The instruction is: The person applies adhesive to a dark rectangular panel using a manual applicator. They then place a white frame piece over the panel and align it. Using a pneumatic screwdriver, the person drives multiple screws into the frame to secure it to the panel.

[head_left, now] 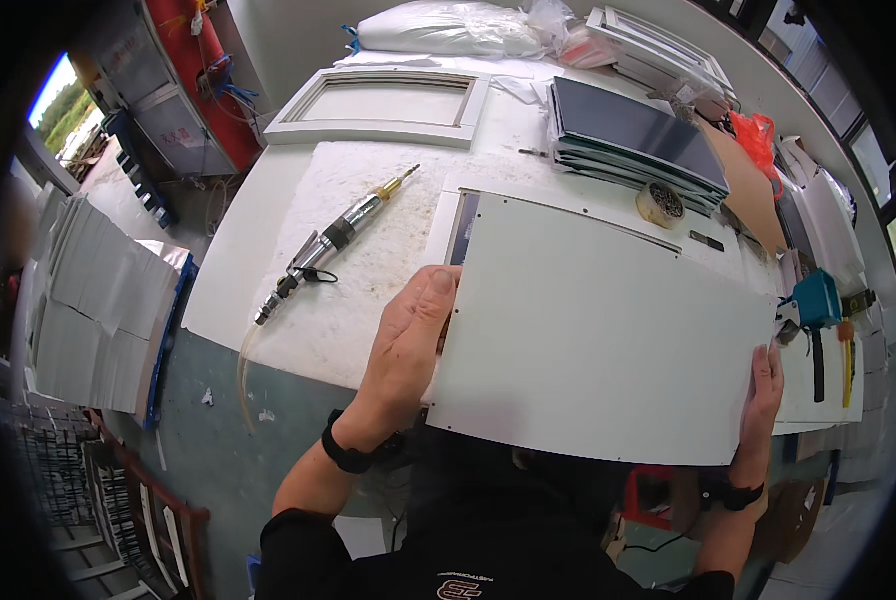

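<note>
In the head view, taking the middle of the pale panel [593, 335] as the centre of the dial, the two hands are apart, one at each side of it. The left hand [405, 335] grips the edge at 9 o'clock, thumb up along the rim and fingers mostly hidden; the right hand [761, 392] lies against the edge near 4 o'clock, fingers showing, and how firmly it presses cannot be told. The panel sits over the near part of the white table [236, 225], its lower edge reaching toward the person's body, small dark dots along its margins. A white strip [442, 228] shows beyond its upper left edge; whether the two are joined is unclear. Toward 10 o'clock a metal power driver [340, 234] lies with its tip pointing away, and farther off, between 10 and 11, rests a white frame [472, 112]. At 12 stands a stack of dark panels [638, 125], with a round tub of small dark pieces [660, 205] just beside it at 1. A teal tool [817, 298] is at 3 o'clock, near a yellow-handled tool [847, 370]. Well out at 9 rises a stack of white sheets [108, 290].
</note>
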{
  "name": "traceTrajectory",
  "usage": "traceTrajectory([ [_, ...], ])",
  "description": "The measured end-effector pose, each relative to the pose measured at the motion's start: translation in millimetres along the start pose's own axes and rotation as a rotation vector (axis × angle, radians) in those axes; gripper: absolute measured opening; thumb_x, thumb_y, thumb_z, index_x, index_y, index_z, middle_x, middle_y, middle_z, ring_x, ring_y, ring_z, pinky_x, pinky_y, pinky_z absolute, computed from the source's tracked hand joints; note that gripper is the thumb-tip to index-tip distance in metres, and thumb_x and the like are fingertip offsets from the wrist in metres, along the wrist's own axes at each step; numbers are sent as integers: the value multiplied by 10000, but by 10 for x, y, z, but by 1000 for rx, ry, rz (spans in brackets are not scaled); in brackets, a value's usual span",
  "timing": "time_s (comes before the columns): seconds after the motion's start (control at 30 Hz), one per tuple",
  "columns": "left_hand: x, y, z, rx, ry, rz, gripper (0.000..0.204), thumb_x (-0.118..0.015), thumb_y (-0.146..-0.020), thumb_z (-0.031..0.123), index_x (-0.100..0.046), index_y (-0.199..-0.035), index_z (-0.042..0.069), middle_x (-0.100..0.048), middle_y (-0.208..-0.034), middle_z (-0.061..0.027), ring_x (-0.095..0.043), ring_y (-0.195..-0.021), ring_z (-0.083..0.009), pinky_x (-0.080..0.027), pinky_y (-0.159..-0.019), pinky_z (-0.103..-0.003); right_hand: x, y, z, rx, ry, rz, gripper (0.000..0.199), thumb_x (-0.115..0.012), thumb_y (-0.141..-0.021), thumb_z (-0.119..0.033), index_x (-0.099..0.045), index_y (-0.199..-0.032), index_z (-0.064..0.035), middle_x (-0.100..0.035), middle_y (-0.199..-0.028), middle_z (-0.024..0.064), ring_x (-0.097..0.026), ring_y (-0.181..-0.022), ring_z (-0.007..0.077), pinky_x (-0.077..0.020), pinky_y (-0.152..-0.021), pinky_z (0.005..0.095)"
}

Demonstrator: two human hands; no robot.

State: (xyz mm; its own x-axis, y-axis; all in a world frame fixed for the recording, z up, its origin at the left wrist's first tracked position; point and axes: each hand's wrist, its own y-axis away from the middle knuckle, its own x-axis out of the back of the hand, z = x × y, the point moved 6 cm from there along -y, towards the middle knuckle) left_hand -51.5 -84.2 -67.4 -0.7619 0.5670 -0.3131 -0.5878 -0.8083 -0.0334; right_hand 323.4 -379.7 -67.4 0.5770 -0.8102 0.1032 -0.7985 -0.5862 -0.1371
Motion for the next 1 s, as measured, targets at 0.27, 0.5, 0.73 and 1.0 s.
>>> traceTrajectory([
  [0.27, 795, -37, 104, -361, -454, 355, 221, -507, -1106, 229, -578, -1020, 38, -633, -1061, -67, -564, -974, -113, -442, -942, -289, 219, -1016, -477, 155, 147, 54, 526, -485, -1096, -218, -395, -1563, 6, -493, -1538, 117, -489, -1366, 176, -365, -1146, 294],
  [0.5, 922, -117, -124, -327, -412, 385, 186, -460, -1083, 115, -610, -1047, 11, -606, -1129, -74, -559, -1093, -154, -423, -999, -289, -233, -1158, -233, 6, 88, -89, 524, -509, -1077, -175, -410, -1552, 22, -511, -1524, 125, -501, -1359, 177, -369, -1146, 296],
  [0.73, 912, -103, -193, -304, -481, 318, 153, -502, -1024, 18, -628, -1110, 9, -616, -1144, -102, -575, -1122, -198, -429, -1028, -324, -625, -1235, 86, -84, 116, -172, 556, -564, -1049, -194, -429, -1545, 17, -545, -1485, 135, -530, -1312, 179, -385, -1119, 277],
  [1.0, 846, -119, -200, -313, -549, 281, 137, -544, -985, 6, -639, -1084, 14, -632, -1120, -120, -604, -1084, -236, -460, -993, -343, -825, -1237, 94, -108, 248, -154, 564, -580, -1041, -245, -460, -1533, 3, -553, -1472, 147, -541, -1294, 182, -385, -1113, 274],
])
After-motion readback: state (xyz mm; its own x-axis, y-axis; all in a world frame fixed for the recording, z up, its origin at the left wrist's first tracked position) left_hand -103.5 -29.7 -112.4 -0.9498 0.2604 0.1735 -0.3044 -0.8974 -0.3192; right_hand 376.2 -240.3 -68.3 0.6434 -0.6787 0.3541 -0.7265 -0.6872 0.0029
